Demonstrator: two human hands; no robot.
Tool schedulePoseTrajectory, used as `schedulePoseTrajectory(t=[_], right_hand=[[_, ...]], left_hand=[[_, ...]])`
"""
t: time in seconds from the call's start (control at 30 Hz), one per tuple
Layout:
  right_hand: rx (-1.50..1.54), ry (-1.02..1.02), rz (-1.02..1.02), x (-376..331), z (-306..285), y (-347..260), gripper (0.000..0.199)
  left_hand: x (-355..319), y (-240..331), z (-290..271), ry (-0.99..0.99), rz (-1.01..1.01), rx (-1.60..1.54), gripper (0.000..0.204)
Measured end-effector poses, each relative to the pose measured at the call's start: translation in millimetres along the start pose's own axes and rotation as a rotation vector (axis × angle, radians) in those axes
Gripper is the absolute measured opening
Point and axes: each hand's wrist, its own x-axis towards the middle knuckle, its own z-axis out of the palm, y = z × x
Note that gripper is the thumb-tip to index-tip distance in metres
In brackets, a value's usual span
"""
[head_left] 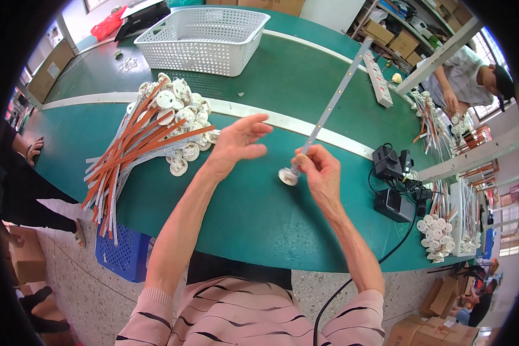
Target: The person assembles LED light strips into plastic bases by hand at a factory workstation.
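Observation:
My right hand (320,170) pinches an LED strip (335,95) near its lower end, so that the strip slants up and away to the right. A round white disc (288,176) hangs at the strip's bottom end, just left of the fingers. My left hand (239,144) is raised over the table with fingers stretched and apart, holding nothing. To its left lies a pile of LED strips (135,138), some with orange-brown backs, some silvery. White round discs (181,109) are heaped at the pile's far end.
A white perforated basket (202,46) stands at the back left. On the right lie a black adapter with cables (389,164), a dark box (394,206) and a power strip (378,81). More discs (436,236) sit at the right edge. A co-worker (467,75) works there; another person's hand (34,150) rests at left.

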Motion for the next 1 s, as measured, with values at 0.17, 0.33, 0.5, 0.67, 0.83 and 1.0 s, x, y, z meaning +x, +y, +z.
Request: schedulePoseTrajectory(t=[0.17, 0.33, 0.5, 0.67, 0.83, 1.0], right_hand=[[-0.167, -0.074, 0.336, -20, -50, -15, 0.012], [-0.337, -0.119, 0.506, -23, -67, -21, 0.017], [-0.796, -0.182, 0.453, -12, -66, -40, 0.024], [-1.152, -0.23, 0.151, -2, -58, -50, 0.027], [-0.822, -0.35, -0.029, 4, 21, -89, 0.013], [-0.665, -0.444, -0.352, 36, 95, -69, 0.024]], left_hand=[[2, -4, 1, 0.09, -0.057, 0.019, 0.056], [-1, -10, -3, 0.11, -0.066, 0.165, 0.051], [1, -15, 7, 0.13, -0.018, 0.234, 0.043], [1, -15, 15, 0.132, 0.06, 0.407, 0.038], [1, -21, 17, 0.17, 0.106, 0.396, 0.034], [1, -45, 12, 0.151, 0.249, 0.271, 0.028]])
